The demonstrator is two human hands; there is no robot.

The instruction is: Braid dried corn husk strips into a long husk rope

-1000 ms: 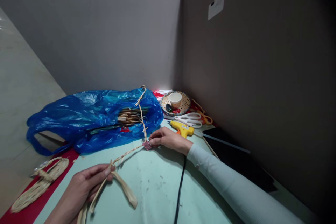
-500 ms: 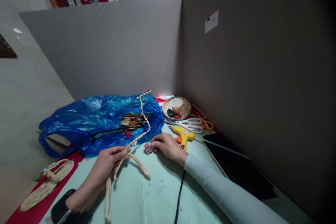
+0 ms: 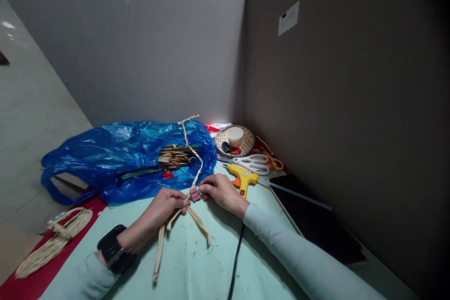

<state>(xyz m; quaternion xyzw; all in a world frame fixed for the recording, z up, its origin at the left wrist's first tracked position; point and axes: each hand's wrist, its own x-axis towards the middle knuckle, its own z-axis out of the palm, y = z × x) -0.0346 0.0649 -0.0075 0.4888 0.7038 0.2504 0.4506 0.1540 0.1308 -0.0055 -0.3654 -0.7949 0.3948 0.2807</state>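
Low in the centre of the frame, the left hand (image 3: 175, 201) pinches the pale braided cord (image 3: 187, 143) just above its loose strands; the right hand (image 3: 224, 193) grips a small pink clip (image 3: 195, 194) beside it. The cord runs up over the blue bag (image 3: 123, 143), left of centre.

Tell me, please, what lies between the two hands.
In the head view, a small pink clip and part of the pale braided fibre cord lie between the left hand and the right hand.
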